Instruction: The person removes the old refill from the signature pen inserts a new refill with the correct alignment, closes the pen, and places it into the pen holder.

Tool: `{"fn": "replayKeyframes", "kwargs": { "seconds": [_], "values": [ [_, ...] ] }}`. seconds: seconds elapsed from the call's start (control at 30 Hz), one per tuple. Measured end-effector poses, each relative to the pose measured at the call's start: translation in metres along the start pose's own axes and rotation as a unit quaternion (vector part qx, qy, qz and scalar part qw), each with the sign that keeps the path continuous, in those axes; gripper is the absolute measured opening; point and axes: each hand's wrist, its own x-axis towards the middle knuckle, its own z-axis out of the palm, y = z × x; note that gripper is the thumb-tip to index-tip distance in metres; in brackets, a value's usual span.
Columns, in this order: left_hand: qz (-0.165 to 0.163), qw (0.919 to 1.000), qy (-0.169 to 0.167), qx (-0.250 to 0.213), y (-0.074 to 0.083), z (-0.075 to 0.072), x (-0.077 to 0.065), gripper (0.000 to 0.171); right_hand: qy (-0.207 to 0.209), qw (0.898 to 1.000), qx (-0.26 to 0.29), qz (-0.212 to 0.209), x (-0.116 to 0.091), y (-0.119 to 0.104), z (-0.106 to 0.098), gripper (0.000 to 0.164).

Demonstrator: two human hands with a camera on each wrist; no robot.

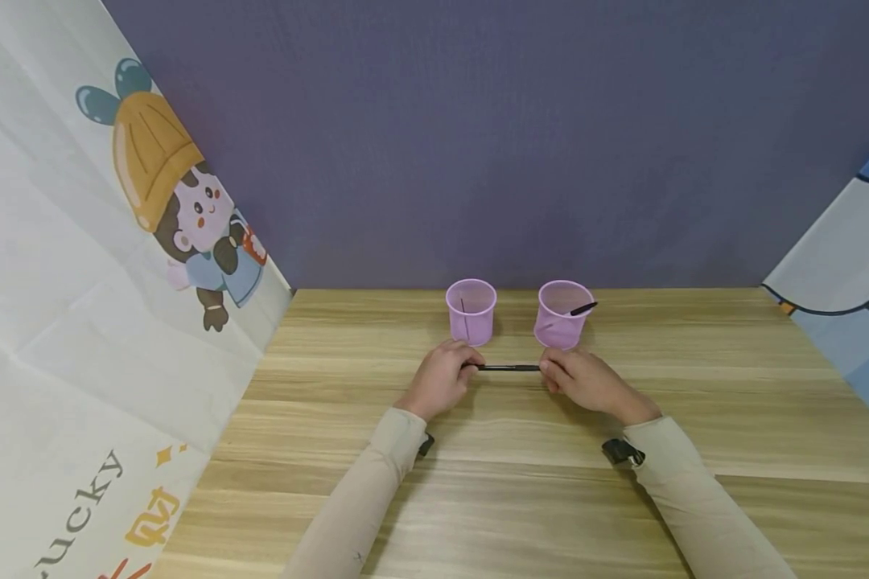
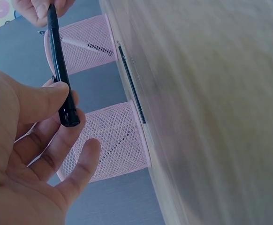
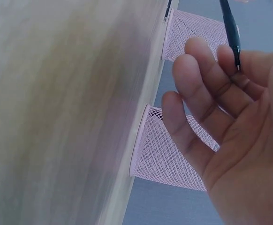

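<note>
A black pen (image 1: 508,367) stretches level between my two hands. My left hand (image 1: 445,376) pinches its clip end between thumb and fingers, and the pen's clip (image 2: 54,78) shows beside the thumb. My right hand (image 1: 582,378) pinches the tapered tip end; in the right wrist view the pen tip (image 3: 238,63) sits at the thumb and index finger, the other fingers loosely bent. Beyond the left hand stands a pink mesh cup (image 1: 471,326) with a thin dark rod inside. Past the right hand, a second pink mesh cup (image 1: 559,328) has a black-ended pen (image 1: 583,309) leaning over its rim.
A slim dark rod (image 2: 132,86) lies on the wooden table (image 1: 521,515) near the cups in the left wrist view. Behind the table rises a dark blue-grey panel (image 1: 507,145). Printed white sheets (image 1: 58,265) border the left and right sides.
</note>
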Motion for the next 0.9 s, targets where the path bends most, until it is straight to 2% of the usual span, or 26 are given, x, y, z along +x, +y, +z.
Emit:
{"fn": "replayKeyframes", "kwargs": {
  "seconds": [0.37,0.6,0.9],
  "values": [
    [-0.002,1.0000,0.005,-0.001,-0.0007,0.0000,0.0005,0.015,0.033,0.999,0.030,0.016,-0.0007,-0.0031,-0.0005,0.003],
    [0.006,0.9999,0.014,-0.005,-0.0003,0.0003,0.0017,0.016,0.048,0.997,0.054,0.008,0.0007,-0.0039,-0.0006,0.005],
    [-0.008,0.9997,0.013,-0.021,0.0003,-0.0009,0.0011,0.015,0.067,0.996,0.067,-0.001,0.0013,-0.0031,-0.0002,0.004]
  ]
}}
